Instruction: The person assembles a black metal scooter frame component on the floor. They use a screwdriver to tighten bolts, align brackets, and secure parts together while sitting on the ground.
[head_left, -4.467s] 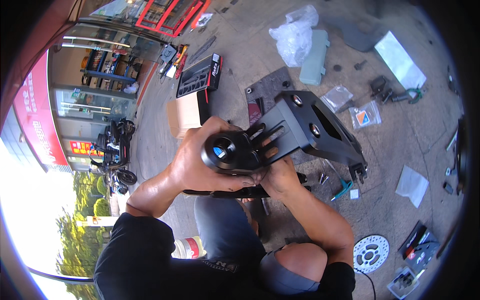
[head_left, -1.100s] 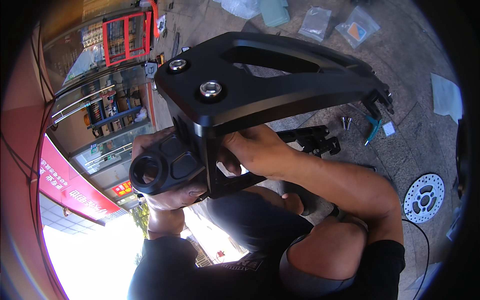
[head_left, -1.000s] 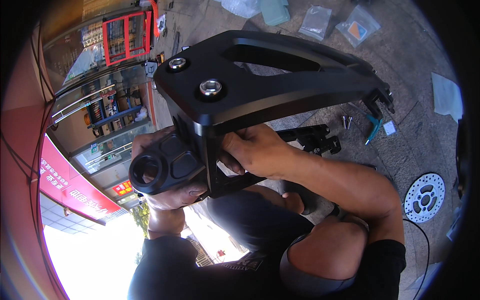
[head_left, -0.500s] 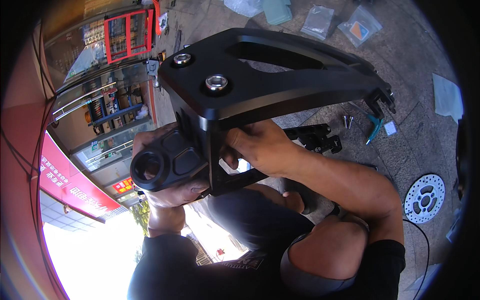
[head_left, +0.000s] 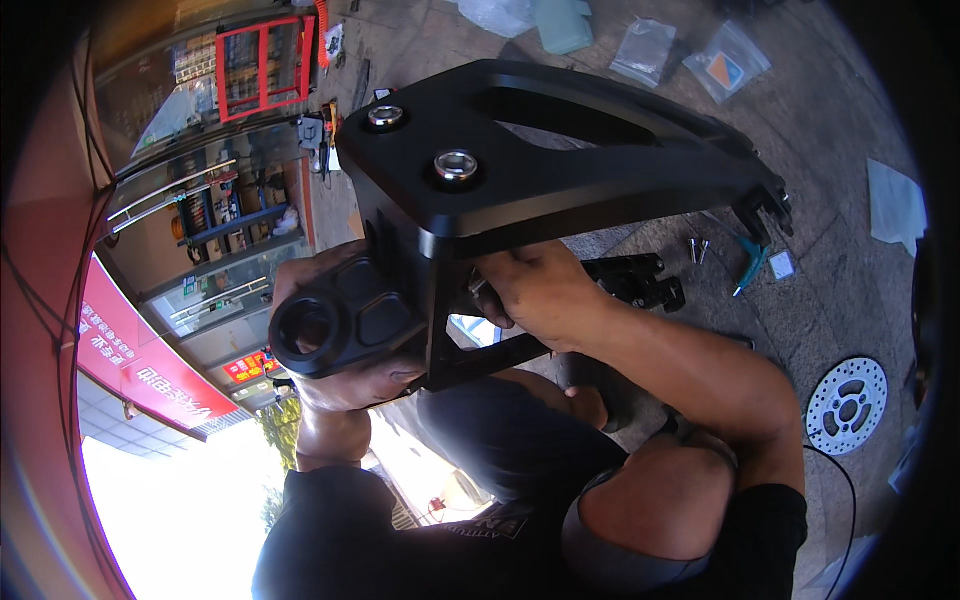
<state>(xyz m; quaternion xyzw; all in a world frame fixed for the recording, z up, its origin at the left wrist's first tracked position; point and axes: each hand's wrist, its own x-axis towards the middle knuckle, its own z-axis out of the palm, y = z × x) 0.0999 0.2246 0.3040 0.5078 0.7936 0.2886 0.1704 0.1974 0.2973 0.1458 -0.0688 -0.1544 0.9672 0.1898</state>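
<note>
A large black metal fork-shaped part is held up in front of me, its two arms pointing right. Two shiny hex-socket bolts sit in the upper arm near its left end. My left hand is wrapped round the left end from behind and below, next to a round ring on the part. Between the two arms is my right hand, its fingers curled closed by the inner wall. Whatever those fingertips pinch is hidden in shadow. Below the right wrist shows the lower arm.
On the paving to the right lie a perforated brake disc, a teal-handled hex key, two loose silver bolts and a small white square. Clear plastic bags lie farther off. A shop front with a red frame stands at left.
The black part has shifted slightly to the right, with both hands moving along on it. My right hand stays between the arms with its fingers closed.
</note>
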